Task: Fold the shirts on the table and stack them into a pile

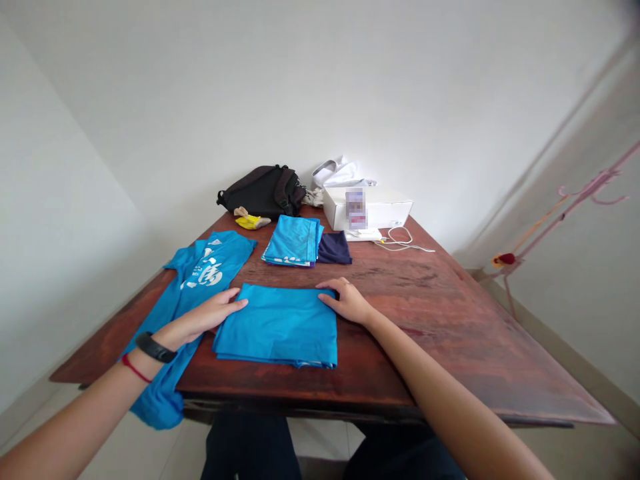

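Note:
A folded blue T-shirt lies flat near the front of the table, with a bit of white print peeking out at its lower right edge. My left hand grips its upper left corner, thumb on top of the cloth. At the upper right corner, my right hand holds the edge between thumb and fingers. Left of it, an unfolded blue T-shirt with white print is spread out and hangs over the front edge. Behind the folded shirt rests a stack of folded blue clothes, beside a dark navy cloth.
On the wooden table, a black backpack and a yellow item stand at the back left. A white box, white cable and white bag are toward the back. A pink rack stands to the right.

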### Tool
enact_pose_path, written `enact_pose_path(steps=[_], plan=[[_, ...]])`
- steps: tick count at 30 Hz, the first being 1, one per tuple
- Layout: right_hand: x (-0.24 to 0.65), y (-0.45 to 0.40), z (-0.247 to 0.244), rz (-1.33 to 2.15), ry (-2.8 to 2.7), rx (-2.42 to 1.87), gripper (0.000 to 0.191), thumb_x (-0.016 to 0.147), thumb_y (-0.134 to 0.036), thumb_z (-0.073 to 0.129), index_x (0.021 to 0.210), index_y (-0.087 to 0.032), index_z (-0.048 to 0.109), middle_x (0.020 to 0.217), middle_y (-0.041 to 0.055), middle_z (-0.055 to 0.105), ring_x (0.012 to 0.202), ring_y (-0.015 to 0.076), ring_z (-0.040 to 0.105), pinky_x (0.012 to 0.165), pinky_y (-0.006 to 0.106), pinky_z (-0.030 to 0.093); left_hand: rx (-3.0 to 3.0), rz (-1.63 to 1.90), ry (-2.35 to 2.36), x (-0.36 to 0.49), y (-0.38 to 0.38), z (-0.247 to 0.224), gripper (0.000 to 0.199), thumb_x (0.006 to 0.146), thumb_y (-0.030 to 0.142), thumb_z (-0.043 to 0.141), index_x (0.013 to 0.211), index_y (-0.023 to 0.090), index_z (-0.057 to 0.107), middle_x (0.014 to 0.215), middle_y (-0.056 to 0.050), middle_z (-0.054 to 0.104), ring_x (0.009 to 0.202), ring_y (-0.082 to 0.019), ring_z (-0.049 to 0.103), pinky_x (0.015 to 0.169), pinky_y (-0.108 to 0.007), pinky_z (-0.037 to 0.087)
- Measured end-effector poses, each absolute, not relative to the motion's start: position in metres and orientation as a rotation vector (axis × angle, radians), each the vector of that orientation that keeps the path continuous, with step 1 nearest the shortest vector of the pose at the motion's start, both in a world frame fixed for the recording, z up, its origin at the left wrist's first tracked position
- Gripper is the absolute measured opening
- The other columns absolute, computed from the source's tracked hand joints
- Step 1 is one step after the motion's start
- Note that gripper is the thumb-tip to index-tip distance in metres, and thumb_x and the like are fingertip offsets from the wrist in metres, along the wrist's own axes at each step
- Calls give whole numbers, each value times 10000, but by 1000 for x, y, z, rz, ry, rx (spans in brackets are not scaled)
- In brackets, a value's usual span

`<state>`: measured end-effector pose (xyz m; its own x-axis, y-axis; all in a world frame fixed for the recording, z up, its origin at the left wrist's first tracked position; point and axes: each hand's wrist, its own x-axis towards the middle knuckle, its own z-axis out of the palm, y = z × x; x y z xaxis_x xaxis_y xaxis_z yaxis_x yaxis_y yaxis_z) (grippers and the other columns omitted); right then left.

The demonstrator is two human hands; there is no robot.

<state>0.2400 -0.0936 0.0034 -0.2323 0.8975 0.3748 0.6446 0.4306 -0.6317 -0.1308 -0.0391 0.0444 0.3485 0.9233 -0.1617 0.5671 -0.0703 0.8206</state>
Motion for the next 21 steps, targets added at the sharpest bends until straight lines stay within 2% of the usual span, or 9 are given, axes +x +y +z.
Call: enact_pose_path(steps=[3, 7, 9, 12, 16, 21], plan=[[241, -92, 1, 445, -1945, -1337, 255, 979, -334, 603, 1171, -247, 748, 1189, 67, 762, 1115, 279, 666, 1030, 450, 462, 1906, 413, 1433, -129, -33, 39, 852, 787, 760, 640, 1429, 208, 539, 1527, -163, 540, 1394, -357, 526, 1134, -449, 448], [241, -94, 2, 372, -1944, -1421, 299, 939, -294, 661, 1224, -224, 718, 1165, 99, 726, 1110, 284, 639, 1025, 455, 469, 2199, 317, 1624, -131, -41, 42, 1012, 836, 771, 569, 1594, 159, 294, 1294, -197, 691, 1148, -396, 687, 1003, -501, 521], [237, -100, 7, 307, -1954, -1432, 366, 933, -312, 674, 1287, -221, 684, 1221, 119, 679, 1172, 299, 601, 1052, 477, 456, 2385, 374, 1714, -126, -52, 50, 1022, 881, 747, 538, 1633, 147, 190, 1288, -209, 683, 1154, -407, 677, 1000, -522, 512], [224, -113, 16, 260, -2042, -1292, 438, 981, -376, 621, 1390, -222, 621, 1402, 141, 594, 1349, 312, 501, 1152, 496, 380, 2690, 560, 1519, -107, -68, 60, 826, 980, 658, 452, 1627, 185, 250, 1530, -188, 511, 1399, -366, 505, 1151, -504, 404], [202, -131, 19, 353, -2349, -1085, 609, 985, -506, 604, 1533, -261, 498, 1646, 119, 378, 1546, 363, 251, 1240, 563, 218, 2838, 323, 1053, -74, -77, 50, 582, 1055, 532, 381, 1582, 287, 401, 1661, -63, 366, 1534, -297, 323, 1245, -471, 290], [196, -138, 13, 472, -2467, -1096, 682, 955, -602, 608, 1567, -355, 436, 1695, 72, 267, 1568, 400, 165, 1242, 635, 96, 2858, 221, 986, -60, -72, 23, 630, 1035, 554, 430, 1615, 331, 324, 1697, -50, 272, 1564, -329, 235, 1258, -588, 186]])
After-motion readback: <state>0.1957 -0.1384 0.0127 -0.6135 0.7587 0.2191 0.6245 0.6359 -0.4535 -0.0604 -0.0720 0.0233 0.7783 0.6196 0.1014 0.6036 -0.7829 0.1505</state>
